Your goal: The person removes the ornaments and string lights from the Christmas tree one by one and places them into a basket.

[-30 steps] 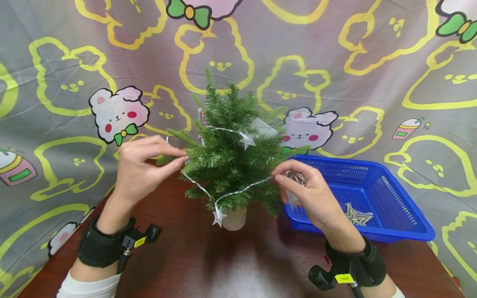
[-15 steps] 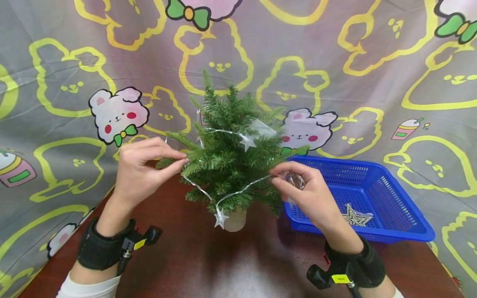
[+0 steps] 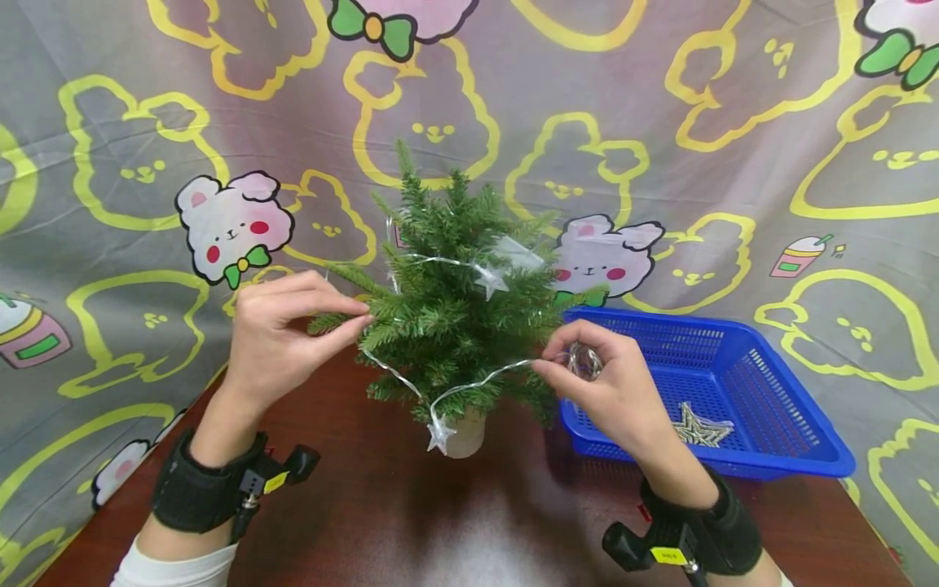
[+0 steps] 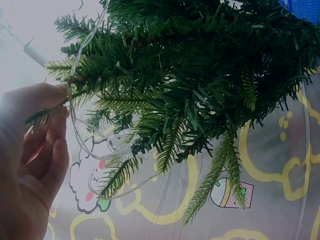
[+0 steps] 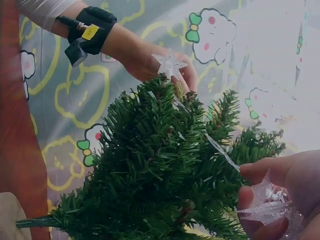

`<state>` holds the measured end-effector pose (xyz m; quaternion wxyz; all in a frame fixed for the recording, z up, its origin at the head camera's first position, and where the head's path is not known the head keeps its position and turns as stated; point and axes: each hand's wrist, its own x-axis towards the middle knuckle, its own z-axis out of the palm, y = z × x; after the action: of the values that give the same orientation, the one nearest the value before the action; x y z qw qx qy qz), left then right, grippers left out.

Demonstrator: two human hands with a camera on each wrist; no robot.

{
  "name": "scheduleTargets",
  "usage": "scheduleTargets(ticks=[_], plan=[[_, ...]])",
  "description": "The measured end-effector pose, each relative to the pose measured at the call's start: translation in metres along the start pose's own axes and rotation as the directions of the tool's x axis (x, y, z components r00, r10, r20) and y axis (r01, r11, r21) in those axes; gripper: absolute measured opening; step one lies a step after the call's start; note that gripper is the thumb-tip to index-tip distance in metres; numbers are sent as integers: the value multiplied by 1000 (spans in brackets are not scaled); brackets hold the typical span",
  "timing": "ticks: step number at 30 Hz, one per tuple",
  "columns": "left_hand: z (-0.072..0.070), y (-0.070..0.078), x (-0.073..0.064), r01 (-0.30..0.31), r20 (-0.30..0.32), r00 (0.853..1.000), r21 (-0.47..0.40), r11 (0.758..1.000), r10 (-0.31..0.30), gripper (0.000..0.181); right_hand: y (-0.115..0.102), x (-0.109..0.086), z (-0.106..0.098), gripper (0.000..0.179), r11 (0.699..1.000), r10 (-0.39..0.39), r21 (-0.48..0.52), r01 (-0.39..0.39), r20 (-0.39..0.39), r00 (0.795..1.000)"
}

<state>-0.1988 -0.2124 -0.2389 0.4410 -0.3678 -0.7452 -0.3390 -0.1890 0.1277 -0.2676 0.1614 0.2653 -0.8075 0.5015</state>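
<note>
A small artificial Christmas tree (image 3: pixel 447 326) stands upright in a pale round base (image 3: pixel 467 436). String lights (image 3: pixel 484 380) with clear plastic stars wrap its branches. One star (image 3: pixel 440 434) hangs at the front by the base, another star (image 3: pixel 491 280) higher up. On the left side, my left hand (image 3: pixel 282 334) pinches the clear wire (image 4: pixel 70 95) at a branch between thumb and fingertips. To the right of the tree, my right hand (image 3: pixel 619 379) pinches the wire, with the coiled remainder (image 3: pixel 584 360) and a star (image 5: pixel 265 207) gathered within its fingers.
A blue perforated plastic basket (image 3: pixel 803 399) sits right of the tree, holding a silver star ornament (image 3: pixel 702 425) in clear wrap. A pale translucent rectangular piece (image 3: pixel 517 253) is among the upper right branches. Behind the brown table (image 3: pixel 330 505) hangs a cartoon-printed cloth (image 3: pixel 440 90).
The front star has shifted slightly right and down, and its wire curves more loosely. My right hand has moved a little; the left keeps its pinch in place.
</note>
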Motion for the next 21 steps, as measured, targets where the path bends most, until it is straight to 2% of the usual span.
scheduleTargets(ticks=[6,10,13,15,18,21], plan=[[0,3,0,-12,-2,1000,2,1000,12,13,-7,-3,-2,9,995,-33,96,28,49,998],[2,4,0,-33,-3,999,-3,999,33,4,-10,-4,-2,9,987,-59,152,53,38,998],[3,6,0,-48,-7,999,-1,999,48,18,-9,-4,-2,4,985,-73,159,65,40,997],[3,7,0,-52,-7,999,9,999,52,24,-8,-4,-3,13,986,-90,149,80,58,994],[4,9,0,-56,-2,998,23,998,56,21,-6,-4,-3,27,986,-112,133,99,91,990],[4,11,0,-59,3,998,37,998,59,16,-6,-4,-3,27,987,-124,121,110,112,986]])
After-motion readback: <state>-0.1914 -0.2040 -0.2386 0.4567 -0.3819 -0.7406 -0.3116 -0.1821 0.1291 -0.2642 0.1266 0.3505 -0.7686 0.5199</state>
